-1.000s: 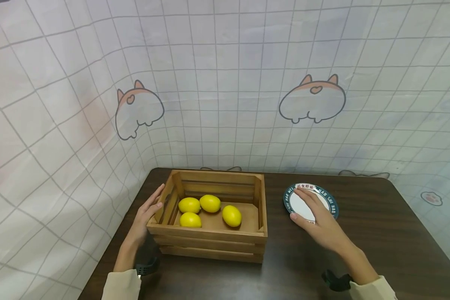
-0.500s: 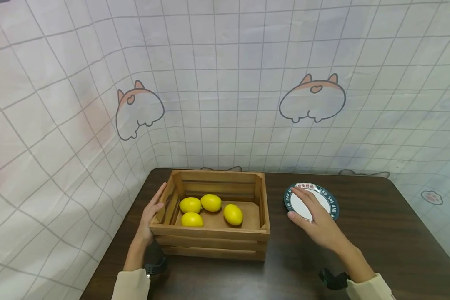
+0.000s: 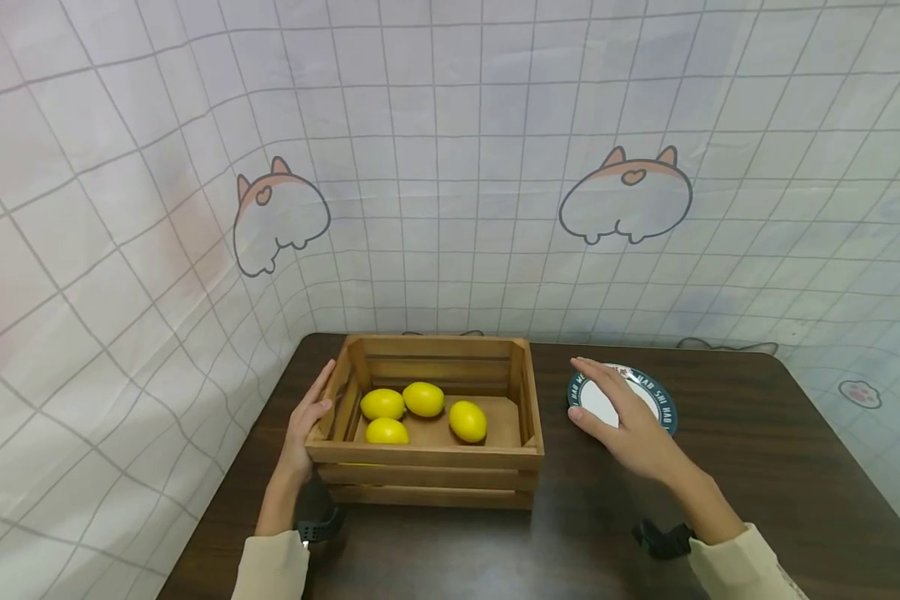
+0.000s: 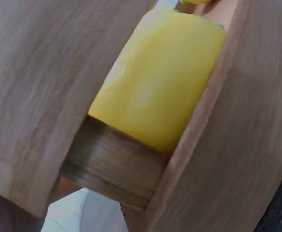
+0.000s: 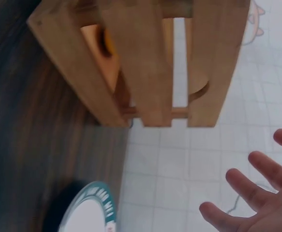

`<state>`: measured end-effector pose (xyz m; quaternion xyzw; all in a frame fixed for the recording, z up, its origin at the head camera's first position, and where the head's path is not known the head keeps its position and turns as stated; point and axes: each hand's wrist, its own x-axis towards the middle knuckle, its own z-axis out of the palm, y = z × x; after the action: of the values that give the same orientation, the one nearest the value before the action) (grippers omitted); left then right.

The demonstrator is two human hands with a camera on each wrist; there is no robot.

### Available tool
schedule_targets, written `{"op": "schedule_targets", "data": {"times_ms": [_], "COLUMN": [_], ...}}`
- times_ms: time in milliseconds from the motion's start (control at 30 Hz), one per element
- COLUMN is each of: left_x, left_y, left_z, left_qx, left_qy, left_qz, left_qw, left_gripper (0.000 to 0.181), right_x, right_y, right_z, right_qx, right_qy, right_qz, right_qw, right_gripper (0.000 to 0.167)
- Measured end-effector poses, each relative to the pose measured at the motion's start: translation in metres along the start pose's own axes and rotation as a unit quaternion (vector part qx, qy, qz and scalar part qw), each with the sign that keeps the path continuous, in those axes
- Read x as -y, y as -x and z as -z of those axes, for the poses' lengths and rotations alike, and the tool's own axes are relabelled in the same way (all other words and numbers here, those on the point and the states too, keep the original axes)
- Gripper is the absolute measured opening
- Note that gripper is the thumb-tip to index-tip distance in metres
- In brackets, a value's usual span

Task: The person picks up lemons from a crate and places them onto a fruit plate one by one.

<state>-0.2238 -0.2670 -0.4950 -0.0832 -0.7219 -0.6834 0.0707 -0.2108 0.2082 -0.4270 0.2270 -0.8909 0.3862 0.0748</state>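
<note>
In the head view a slatted wooden crate (image 3: 427, 455) stands left of centre on the table, with several yellow lemons (image 3: 382, 404) inside. My left hand (image 3: 298, 433) lies along the crate's left end, its fingers extended, the thumb near the rim. Up close in the left wrist view, one lemon (image 4: 155, 82) shows between the crate's slats (image 4: 39, 72). My right hand (image 3: 633, 429) hovers to the right of the crate with its fingers spread, apart from it and partly covering a plate (image 3: 666, 404). Those spread fingers of the right hand (image 5: 271, 208) hold nothing in the right wrist view.
The dark brown table (image 3: 750, 433) ends at a grid-patterned cloth backdrop (image 3: 450, 208) behind and at both sides. The plate, white with a teal lettered rim, lies near the table's back on the right.
The crate, with my left hand against it, has shifted slightly right and away from me. My right hand has drifted left, towards the crate. The plate stays in place.
</note>
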Motion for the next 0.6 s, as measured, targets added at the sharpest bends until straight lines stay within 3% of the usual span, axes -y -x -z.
{"op": "schedule_targets", "data": {"times_ms": [367, 600], "left_x": [0.001, 0.003], "left_y": [0.0, 0.0], "left_z": [0.0, -0.001], "left_qx": [0.014, 0.019], "left_qy": [0.004, 0.009], "left_qz": [-0.008, -0.012], "left_qw": [0.9999, 0.9997], "left_gripper": [0.064, 0.065], "right_x": [0.031, 0.053], "right_y": [-0.03, -0.051], "right_z": [0.003, 0.005], "right_qx": [0.046, 0.075], "right_qy": [-0.043, -0.067], "right_qz": [0.034, 0.026], "right_qw": [0.9974, 0.9947], "right_gripper": [0.057, 0.053]}}
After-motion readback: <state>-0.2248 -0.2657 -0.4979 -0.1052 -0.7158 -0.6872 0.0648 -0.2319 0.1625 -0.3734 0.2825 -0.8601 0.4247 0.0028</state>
